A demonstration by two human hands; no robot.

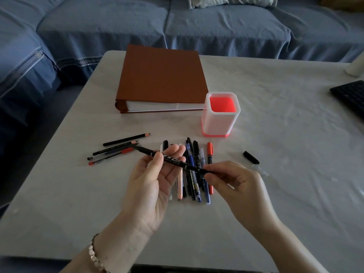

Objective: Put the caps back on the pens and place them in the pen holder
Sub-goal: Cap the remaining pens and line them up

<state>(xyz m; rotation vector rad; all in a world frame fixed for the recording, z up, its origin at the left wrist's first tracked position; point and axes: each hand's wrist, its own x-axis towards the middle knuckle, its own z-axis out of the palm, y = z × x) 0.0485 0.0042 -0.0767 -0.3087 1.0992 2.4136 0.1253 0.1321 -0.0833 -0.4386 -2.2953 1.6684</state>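
Person holds one black pen (175, 162) w/ both hands, just above the table (275, 146). Left hand (153, 182) is palm-up, fingers half curled, thumb pressing the pen's mid barrel against them. Right hand (238, 184) pinches the pen's right end btw thumb & forefinger, other fingers loosely curled. That end is hidden in the fingers, so can't tell if it's capped. Pen sits at a slant, its left end aimed toward the pencils (122, 143). That end looks tapered, cap status unclear.

Holder (216, 125) has white walls and a red inside. It stands upright on the table beyond the hands, right by the front corner of a brown binder (161, 75). Touching or not, can't tell.

Pile of pens (194, 152) lies on the table under the hands, roughly parallel: black, blue, one peach. Red pen (210, 152) is at the pile's right edge. Black cap (251, 157) lies apart to the right, w/ a clear cap (261, 170) just beside it. The pencils fan out left of the pile, mixed w/ a red-tipped pen.

Binder lies flat at the far side. Keyboard (350, 95) corner shows at the right edge. Blue sofa (197, 26) is behind the table. Bracelet (92, 253) on left wrist.
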